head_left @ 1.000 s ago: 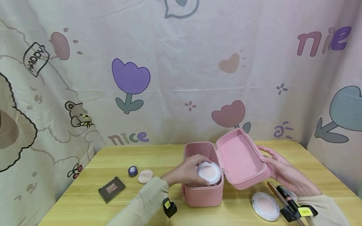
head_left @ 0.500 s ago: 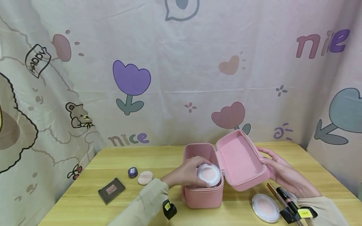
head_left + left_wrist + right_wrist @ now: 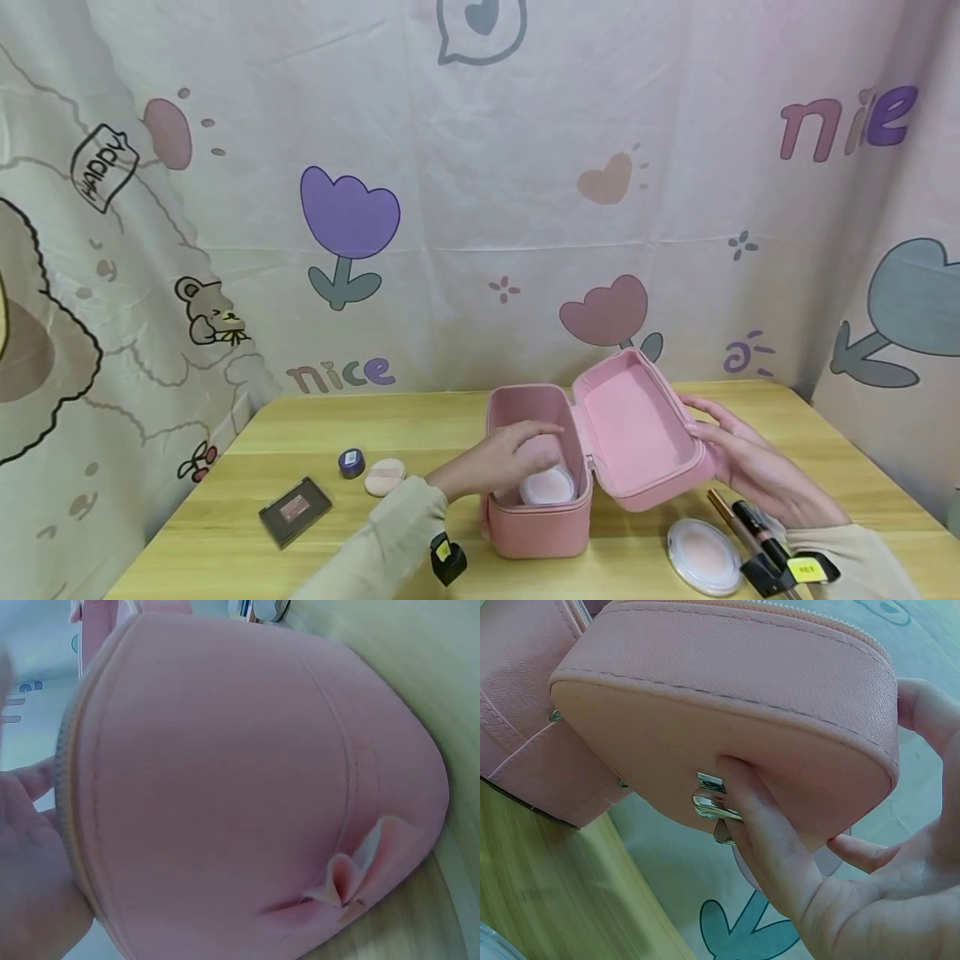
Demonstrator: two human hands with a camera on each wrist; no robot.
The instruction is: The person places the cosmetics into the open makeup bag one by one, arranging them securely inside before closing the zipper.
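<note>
A pink zip-up makeup case [image 3: 537, 533] stands on the table, its lid [image 3: 641, 429] swung out to the right. Inside it, near the front wall, a round powder compact [image 3: 549, 486] shows pale and partly covered. My left hand [image 3: 498, 458] is over the opening with its fingers extended above the compact and nothing in its grasp. The left wrist view shows the case's pink side wall [image 3: 217, 772] beside that hand. My right hand [image 3: 757, 467] holds the lid by its outer edge; in the right wrist view its fingers spread around the lid near a metal clasp [image 3: 712, 799].
Right of the case lie a second round compact [image 3: 703, 557] and several slim cosmetic tubes [image 3: 757, 533], partly under the right wrist. To the left are a dark eyeshadow palette [image 3: 295, 511], a small blue jar [image 3: 351, 462] and a powder puff [image 3: 385, 476]. A printed curtain hangs behind.
My left hand has let go of the compact, which has gone down into the case; its fingers have straightened. The right hand still holds the lid in the same place.
</note>
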